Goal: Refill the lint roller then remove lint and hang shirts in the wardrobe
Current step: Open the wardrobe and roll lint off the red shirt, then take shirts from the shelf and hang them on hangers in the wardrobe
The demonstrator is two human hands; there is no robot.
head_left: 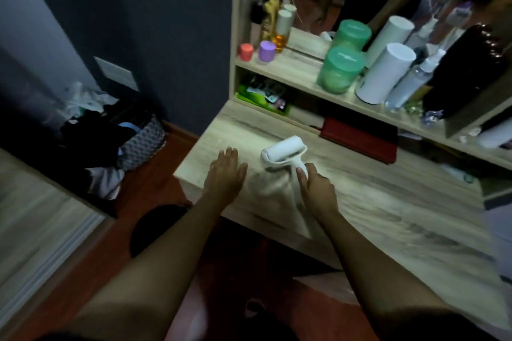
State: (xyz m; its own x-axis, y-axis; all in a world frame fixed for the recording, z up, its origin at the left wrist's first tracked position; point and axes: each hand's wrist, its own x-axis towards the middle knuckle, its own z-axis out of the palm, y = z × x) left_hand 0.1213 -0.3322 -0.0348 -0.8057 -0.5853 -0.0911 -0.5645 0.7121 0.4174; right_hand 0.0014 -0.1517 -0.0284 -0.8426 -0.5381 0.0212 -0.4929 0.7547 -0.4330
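Note:
A white lint roller (pixel 284 153) lies on the light wooden dressing table (pixel 388 210), its roll pointing away to the left. My right hand (pixel 318 188) grips the roller's short white handle, with the thumb along it. To the left, my left hand (pixel 225 171) rests flat on the tabletop near the table's left corner, fingers straight and holding nothing. Two tall white cylinders (pixel 386 72) stand on the shelf above; whether they are refill rolls is unclear. No shirt is plainly in view.
The shelf holds green-lidded jars (pixel 339 69), a spray bottle (pixel 415 77), small pink and purple pots (pixel 267 50) and a mirror behind. A red case (pixel 360 138) lies under the shelf. A basket of dark clothes (pixel 110 135) sits on the floor at left.

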